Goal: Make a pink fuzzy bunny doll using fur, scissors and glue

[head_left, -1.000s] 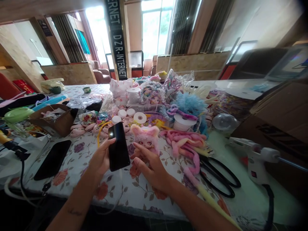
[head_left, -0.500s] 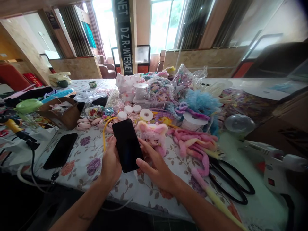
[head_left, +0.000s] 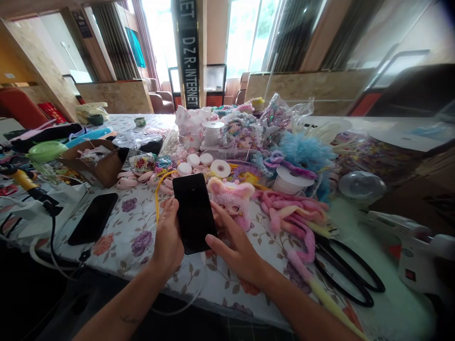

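A black smartphone [head_left: 194,213] with a dark screen is held upright, slightly tilted, over the flowered tablecloth. My left hand [head_left: 169,237] is closed around its left edge. On the other side, my right hand [head_left: 236,248] grips the right edge, thumb at the lower corner and fingers higher up. Just behind the phone, partly covered by it and my right fingers, sits a pink fluffy doll head with ears [head_left: 232,201]. Pink and yellow fuzzy strips [head_left: 291,213] lie to the right of the doll head.
Black-handled scissors [head_left: 350,270] and a white glue gun [head_left: 408,246] lie at right. A second phone [head_left: 93,219] rests at left, near a power strip with cables [head_left: 50,208]. Ribbon spools [head_left: 292,180], a cardboard box [head_left: 90,163] and bagged dolls [head_left: 241,132] crowd the back.
The view has shifted slightly, so the scene sits a little further right. Both hands keep hold of the smartphone, which stands a bit straighter.
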Demonstrator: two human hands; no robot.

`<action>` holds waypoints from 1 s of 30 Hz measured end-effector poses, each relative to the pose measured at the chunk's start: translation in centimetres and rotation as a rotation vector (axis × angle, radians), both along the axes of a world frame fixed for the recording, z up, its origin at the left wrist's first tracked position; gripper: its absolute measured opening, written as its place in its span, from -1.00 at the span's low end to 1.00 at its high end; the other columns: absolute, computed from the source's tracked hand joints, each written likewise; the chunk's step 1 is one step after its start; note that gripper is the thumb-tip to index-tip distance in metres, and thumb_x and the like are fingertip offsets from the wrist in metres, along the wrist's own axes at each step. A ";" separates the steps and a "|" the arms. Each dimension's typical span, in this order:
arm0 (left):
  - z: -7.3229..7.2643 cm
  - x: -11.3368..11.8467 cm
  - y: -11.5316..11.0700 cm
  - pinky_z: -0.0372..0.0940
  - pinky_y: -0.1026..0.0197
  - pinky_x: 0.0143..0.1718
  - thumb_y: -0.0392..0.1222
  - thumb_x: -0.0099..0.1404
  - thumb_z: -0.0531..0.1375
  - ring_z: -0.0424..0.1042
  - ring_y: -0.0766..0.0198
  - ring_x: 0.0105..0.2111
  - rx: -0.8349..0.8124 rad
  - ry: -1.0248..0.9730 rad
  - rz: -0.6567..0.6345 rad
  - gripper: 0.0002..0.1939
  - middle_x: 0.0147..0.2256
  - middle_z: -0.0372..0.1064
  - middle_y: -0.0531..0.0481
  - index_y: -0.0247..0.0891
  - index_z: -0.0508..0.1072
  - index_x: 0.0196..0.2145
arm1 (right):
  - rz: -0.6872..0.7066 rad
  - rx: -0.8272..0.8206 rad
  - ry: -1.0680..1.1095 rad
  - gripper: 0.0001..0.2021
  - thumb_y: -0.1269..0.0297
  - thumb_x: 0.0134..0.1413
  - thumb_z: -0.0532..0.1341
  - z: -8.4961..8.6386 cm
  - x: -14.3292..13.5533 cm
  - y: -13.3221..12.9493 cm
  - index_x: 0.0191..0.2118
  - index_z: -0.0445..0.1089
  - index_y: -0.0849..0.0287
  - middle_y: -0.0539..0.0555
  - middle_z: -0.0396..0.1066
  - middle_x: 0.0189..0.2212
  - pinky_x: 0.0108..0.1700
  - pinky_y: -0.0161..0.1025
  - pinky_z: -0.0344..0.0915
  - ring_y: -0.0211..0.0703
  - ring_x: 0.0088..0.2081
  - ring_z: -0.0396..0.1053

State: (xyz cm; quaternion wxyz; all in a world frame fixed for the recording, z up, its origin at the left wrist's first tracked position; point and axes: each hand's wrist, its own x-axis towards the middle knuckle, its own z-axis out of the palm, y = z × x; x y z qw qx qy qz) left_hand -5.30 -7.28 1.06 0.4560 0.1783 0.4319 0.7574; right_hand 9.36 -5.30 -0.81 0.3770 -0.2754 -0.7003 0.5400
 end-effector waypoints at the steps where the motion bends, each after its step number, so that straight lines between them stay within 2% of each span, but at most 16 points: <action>1: 0.2 0.0 0.0 0.31 0.19 0.00 -0.08 0.24 0.22 0.39 0.20 -0.04 0.008 -0.001 -0.014 -0.72 -0.15 0.44 -0.01 -0.23 0.46 -0.11 | 0.001 -0.047 0.027 -0.36 0.16 0.17 0.19 0.1 0.0 -0.1 0.31 -0.03 0.10 0.13 0.37 -0.09 0.01 -0.04 0.33 -0.05 -0.06 0.37; 5: 0.6 0.0 -0.2 0.30 0.17 0.02 -0.07 0.22 0.24 0.38 0.17 -0.01 0.019 0.011 -0.015 -0.67 -0.14 0.44 -0.03 -0.24 0.46 -0.09 | 0.123 -0.275 0.161 -0.40 0.20 0.06 0.29 0.2 -0.2 -0.2 0.19 0.08 0.08 0.09 0.36 -0.14 -0.17 -0.15 0.40 -0.14 -0.20 0.39; 8: 0.6 0.1 -0.3 0.27 0.18 0.06 -0.08 0.23 0.24 0.34 0.16 0.06 0.021 0.017 0.004 -0.69 -0.08 0.44 -0.02 -0.20 0.47 -0.08 | 0.241 -0.365 0.101 -0.44 0.31 -0.09 0.38 -0.2 -0.2 0.0 0.06 0.20 0.08 0.03 0.36 -0.23 -0.36 -0.25 0.40 -0.21 -0.34 0.38; 13: 0.6 0.4 -0.5 0.20 0.14 0.16 -0.12 0.25 0.23 0.28 0.14 0.15 0.006 -0.009 0.019 -0.73 -0.03 0.44 -0.02 -0.19 0.49 -0.09 | 0.255 -0.439 0.099 -0.50 0.37 -0.14 0.39 -0.3 -0.5 0.1 -0.03 0.26 0.14 -0.06 0.34 -0.38 -0.41 -0.28 0.42 -0.27 -0.43 0.38; 15: 0.6 0.5 -0.5 0.17 0.11 0.20 -0.14 0.25 0.23 0.26 0.13 0.17 -0.022 -0.020 0.023 -0.73 -0.02 0.45 -0.03 -0.20 0.49 -0.09 | 0.235 -0.474 0.099 -0.54 0.30 -0.13 0.40 -0.1 -0.6 0.1 -0.08 0.28 0.17 -0.05 0.34 -0.39 -0.43 -0.29 0.44 -0.26 -0.43 0.39; 18: 0.5 0.7 -0.4 0.16 0.09 0.22 -0.15 0.26 0.21 0.27 0.14 0.17 -0.050 -0.035 0.018 -0.72 -0.02 0.46 -0.03 -0.18 0.48 -0.07 | 0.174 -0.495 0.076 -0.64 0.07 0.01 0.31 0.2 -0.7 0.0 -0.17 0.33 0.21 0.00 0.34 -0.38 -0.49 -0.29 0.45 -0.23 -0.43 0.41; 20: 0.4 0.7 -0.4 0.17 0.11 0.21 -0.16 0.27 0.21 0.28 0.15 0.16 -0.057 -0.042 0.020 -0.72 -0.02 0.46 -0.03 -0.17 0.47 -0.06 | 0.132 -0.503 0.065 -0.60 -0.08 0.11 0.18 0.4 -0.7 0.0 -0.27 0.34 0.23 0.02 0.34 -0.41 -0.51 -0.27 0.45 -0.21 -0.47 0.42; 23: 0.2 0.7 -0.4 0.19 0.17 0.18 -0.17 0.26 0.22 0.29 0.18 0.15 -0.066 -0.048 0.035 -0.74 -0.02 0.46 -0.02 -0.17 0.48 -0.07 | 0.104 -0.507 0.069 -0.55 -0.15 0.14 0.10 0.6 -0.5 0.0 -0.38 0.31 0.22 0.02 0.35 -0.47 -0.53 -0.25 0.44 -0.22 -0.55 0.41; 26: 0.2 0.7 -0.5 0.27 0.20 0.10 -0.16 0.23 0.25 0.38 0.18 0.06 -0.056 -0.036 0.041 -0.74 -0.09 0.49 -0.02 -0.19 0.48 -0.10 | 0.124 -0.511 0.080 -0.57 -0.12 0.14 0.12 0.7 -0.4 0.0 -0.34 0.37 0.21 0.04 0.41 -0.45 -0.52 -0.24 0.45 -0.21 -0.55 0.41; 30: 0.2 0.6 -0.6 0.39 0.17 -0.15 -0.08 0.19 0.27 0.51 0.17 -0.21 -0.030 0.000 -0.028 -0.62 -0.21 0.51 -0.02 -0.21 0.44 -0.04 | 0.129 -0.516 0.111 -0.58 -0.06 0.16 0.13 0.6 -0.4 0.1 -0.17 0.42 0.24 0.09 0.48 -0.41 -0.52 -0.24 0.44 -0.17 -0.50 0.44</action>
